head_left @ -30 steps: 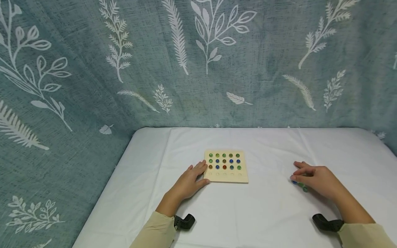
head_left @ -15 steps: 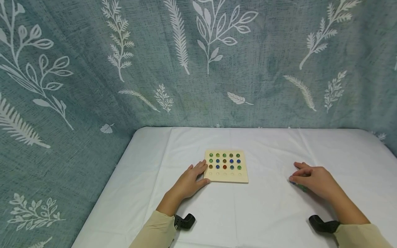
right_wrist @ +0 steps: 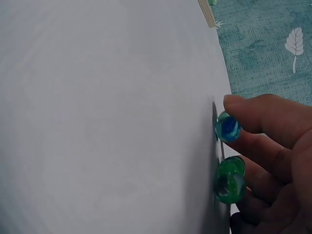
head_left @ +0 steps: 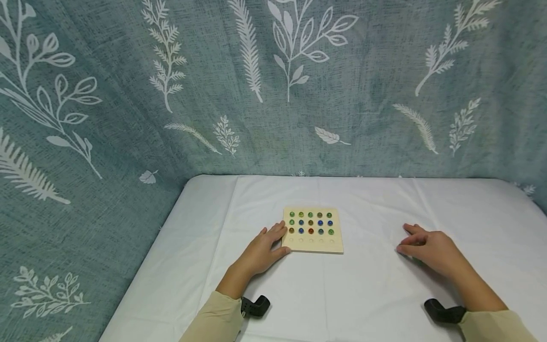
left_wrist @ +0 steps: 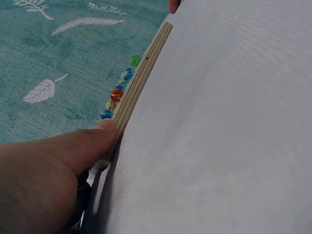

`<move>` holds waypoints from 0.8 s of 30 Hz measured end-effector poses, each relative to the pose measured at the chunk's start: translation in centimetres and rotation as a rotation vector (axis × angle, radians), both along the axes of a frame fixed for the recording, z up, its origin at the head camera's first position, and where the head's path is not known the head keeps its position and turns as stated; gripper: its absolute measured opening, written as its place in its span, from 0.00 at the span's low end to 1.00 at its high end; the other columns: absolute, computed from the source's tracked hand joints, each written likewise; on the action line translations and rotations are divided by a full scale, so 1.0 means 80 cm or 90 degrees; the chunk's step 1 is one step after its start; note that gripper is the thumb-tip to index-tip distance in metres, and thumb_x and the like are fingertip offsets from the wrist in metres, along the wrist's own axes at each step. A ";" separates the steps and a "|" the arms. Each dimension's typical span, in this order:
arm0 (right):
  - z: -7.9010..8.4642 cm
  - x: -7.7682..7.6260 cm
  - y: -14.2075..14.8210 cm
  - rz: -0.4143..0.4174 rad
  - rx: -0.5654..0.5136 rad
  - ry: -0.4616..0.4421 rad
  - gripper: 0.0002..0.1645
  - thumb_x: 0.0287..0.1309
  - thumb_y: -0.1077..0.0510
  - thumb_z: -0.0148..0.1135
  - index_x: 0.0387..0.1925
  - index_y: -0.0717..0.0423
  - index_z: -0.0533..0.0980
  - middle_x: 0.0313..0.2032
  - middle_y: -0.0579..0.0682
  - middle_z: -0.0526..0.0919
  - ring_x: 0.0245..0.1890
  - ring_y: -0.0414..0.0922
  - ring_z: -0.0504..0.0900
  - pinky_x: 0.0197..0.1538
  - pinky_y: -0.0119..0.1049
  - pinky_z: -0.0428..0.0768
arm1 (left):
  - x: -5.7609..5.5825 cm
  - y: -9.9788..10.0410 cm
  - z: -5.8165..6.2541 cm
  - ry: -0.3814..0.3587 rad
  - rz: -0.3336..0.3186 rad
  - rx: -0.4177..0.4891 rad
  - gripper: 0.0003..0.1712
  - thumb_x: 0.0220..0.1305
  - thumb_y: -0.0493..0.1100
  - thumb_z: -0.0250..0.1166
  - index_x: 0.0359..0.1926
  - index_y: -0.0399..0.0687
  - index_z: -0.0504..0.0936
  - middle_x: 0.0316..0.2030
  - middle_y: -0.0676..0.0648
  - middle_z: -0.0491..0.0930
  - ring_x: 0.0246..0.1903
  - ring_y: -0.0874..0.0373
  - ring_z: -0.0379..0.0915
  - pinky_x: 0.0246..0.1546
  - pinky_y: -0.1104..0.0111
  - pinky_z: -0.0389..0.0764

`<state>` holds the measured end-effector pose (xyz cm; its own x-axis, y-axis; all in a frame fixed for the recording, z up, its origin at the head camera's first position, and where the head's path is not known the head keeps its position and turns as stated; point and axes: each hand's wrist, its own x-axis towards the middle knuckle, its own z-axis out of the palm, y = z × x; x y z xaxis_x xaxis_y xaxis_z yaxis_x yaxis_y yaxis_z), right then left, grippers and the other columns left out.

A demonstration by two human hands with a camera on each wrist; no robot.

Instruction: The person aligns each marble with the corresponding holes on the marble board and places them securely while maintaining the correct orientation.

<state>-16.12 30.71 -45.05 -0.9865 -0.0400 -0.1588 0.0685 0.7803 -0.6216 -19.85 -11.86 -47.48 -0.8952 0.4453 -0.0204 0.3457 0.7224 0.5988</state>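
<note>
A pale wooden board (head_left: 317,247) lies left of centre in the head view, with three rows of coloured glass marbles (head_left: 311,231) in its hollows and a front row of bare hollows. My left hand (head_left: 259,252) rests along the board's left side, fingers extended, its thumb (left_wrist: 97,139) against the front edge. Farther right, my right hand (head_left: 438,249) is low over the cloth. In the right wrist view its thumb and forefinger pinch a blue marble (right_wrist: 228,126). Two green marbles (right_wrist: 229,187) sit close beside it, near the curled lower fingers; the right hand hides them in the head view.
A white cloth (head_left: 363,294) covers the table. Behind it and on the left hangs a teal curtain (head_left: 265,137) with white leaf prints. Black devices are strapped to the left wrist (head_left: 255,306) and the right wrist (head_left: 444,312).
My right hand has shifted slightly left, its thumb and forefinger closing at the blue marble. The marbles under it have gone out of sight in the head view. My left hand stays at the board.
</note>
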 end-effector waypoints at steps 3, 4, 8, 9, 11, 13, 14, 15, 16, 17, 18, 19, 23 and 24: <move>-0.001 0.001 -0.001 0.007 -0.004 0.007 0.28 0.54 0.37 0.69 0.41 0.57 0.86 0.71 0.63 0.61 0.72 0.68 0.54 0.67 0.70 0.57 | 0.000 0.000 0.001 0.000 -0.002 0.001 0.39 0.67 0.54 0.63 0.74 0.48 0.62 0.76 0.54 0.54 0.75 0.59 0.48 0.78 0.61 0.46; -0.001 0.001 -0.001 0.009 -0.005 0.011 0.27 0.54 0.38 0.69 0.41 0.57 0.86 0.71 0.63 0.61 0.72 0.68 0.54 0.67 0.70 0.57 | 0.000 0.000 0.001 0.000 -0.002 0.002 0.39 0.67 0.54 0.63 0.74 0.48 0.62 0.76 0.54 0.54 0.75 0.59 0.48 0.78 0.61 0.46; -0.001 0.001 -0.001 0.016 -0.015 0.015 0.27 0.54 0.39 0.70 0.42 0.58 0.85 0.71 0.63 0.61 0.72 0.68 0.54 0.67 0.69 0.57 | 0.000 0.000 0.000 0.002 -0.002 0.001 0.39 0.67 0.55 0.63 0.74 0.48 0.62 0.76 0.54 0.54 0.75 0.59 0.48 0.78 0.61 0.46; -0.001 0.002 -0.001 0.017 -0.018 0.015 0.27 0.54 0.39 0.70 0.43 0.58 0.85 0.71 0.63 0.61 0.72 0.68 0.54 0.67 0.69 0.57 | -0.001 0.000 -0.001 0.002 -0.001 0.001 0.39 0.67 0.55 0.63 0.74 0.48 0.62 0.76 0.54 0.54 0.75 0.59 0.48 0.78 0.61 0.46; -0.001 0.001 -0.001 0.020 -0.026 0.014 0.28 0.54 0.39 0.71 0.43 0.59 0.85 0.71 0.63 0.61 0.72 0.68 0.53 0.68 0.70 0.56 | -0.001 0.000 -0.001 0.003 -0.001 0.002 0.39 0.67 0.55 0.63 0.74 0.48 0.62 0.76 0.54 0.54 0.75 0.59 0.48 0.78 0.61 0.46; -0.001 0.001 -0.001 0.022 -0.030 0.014 0.28 0.54 0.39 0.70 0.43 0.59 0.85 0.71 0.63 0.61 0.72 0.68 0.53 0.68 0.70 0.56 | -0.001 0.000 0.000 0.003 -0.001 0.002 0.39 0.67 0.55 0.63 0.74 0.49 0.62 0.76 0.54 0.54 0.75 0.59 0.48 0.78 0.61 0.46; -0.001 0.000 -0.001 0.023 -0.029 0.015 0.28 0.55 0.39 0.70 0.44 0.59 0.85 0.71 0.63 0.61 0.72 0.68 0.53 0.68 0.69 0.56 | -0.001 0.000 -0.001 0.002 -0.002 0.002 0.39 0.67 0.54 0.63 0.74 0.49 0.62 0.76 0.54 0.54 0.75 0.59 0.48 0.78 0.61 0.46; -0.001 0.000 0.000 0.025 -0.030 0.017 0.28 0.55 0.40 0.70 0.45 0.60 0.85 0.71 0.63 0.61 0.72 0.68 0.53 0.68 0.69 0.57 | -0.001 0.000 -0.001 0.003 -0.003 0.002 0.39 0.67 0.54 0.63 0.74 0.48 0.62 0.76 0.54 0.54 0.75 0.59 0.48 0.78 0.61 0.46; 0.000 -0.001 -0.001 0.026 -0.027 0.020 0.29 0.56 0.40 0.69 0.46 0.61 0.84 0.71 0.63 0.62 0.72 0.68 0.54 0.68 0.69 0.57 | -0.001 0.000 0.000 0.002 -0.004 0.002 0.39 0.67 0.54 0.63 0.74 0.48 0.62 0.76 0.54 0.54 0.75 0.59 0.48 0.78 0.61 0.46; 0.001 -0.002 -0.001 0.027 -0.023 0.022 0.30 0.57 0.40 0.68 0.47 0.61 0.84 0.71 0.62 0.62 0.72 0.68 0.54 0.67 0.69 0.58 | -0.001 0.000 0.000 0.003 -0.005 0.003 0.39 0.67 0.54 0.63 0.74 0.48 0.63 0.76 0.53 0.54 0.75 0.59 0.48 0.78 0.61 0.46; 0.002 -0.003 -0.002 0.027 -0.019 0.025 0.30 0.58 0.39 0.67 0.48 0.61 0.84 0.71 0.62 0.62 0.72 0.67 0.55 0.67 0.69 0.58 | -0.001 0.000 0.000 0.002 -0.006 0.003 0.39 0.67 0.54 0.63 0.74 0.48 0.62 0.76 0.53 0.54 0.75 0.58 0.48 0.78 0.61 0.46; 0.003 -0.004 -0.004 0.028 -0.015 0.029 0.31 0.59 0.39 0.66 0.49 0.61 0.83 0.71 0.61 0.62 0.72 0.67 0.55 0.67 0.68 0.59 | -0.001 0.000 0.000 0.003 -0.007 0.004 0.39 0.67 0.54 0.63 0.74 0.48 0.63 0.76 0.53 0.55 0.75 0.58 0.48 0.78 0.60 0.46; 0.009 -0.009 -0.016 0.042 -0.019 0.054 0.33 0.63 0.39 0.63 0.53 0.63 0.81 0.71 0.60 0.63 0.72 0.67 0.56 0.66 0.68 0.61 | -0.001 0.000 0.001 0.004 -0.008 0.005 0.39 0.67 0.55 0.63 0.74 0.48 0.62 0.76 0.53 0.54 0.75 0.58 0.48 0.78 0.61 0.46; 0.011 -0.010 -0.021 0.047 -0.021 0.064 0.32 0.64 0.40 0.62 0.54 0.63 0.80 0.70 0.60 0.64 0.71 0.67 0.57 0.66 0.68 0.62 | -0.001 -0.001 0.001 0.006 -0.009 0.005 0.39 0.67 0.54 0.63 0.74 0.48 0.62 0.76 0.52 0.55 0.75 0.58 0.49 0.78 0.60 0.47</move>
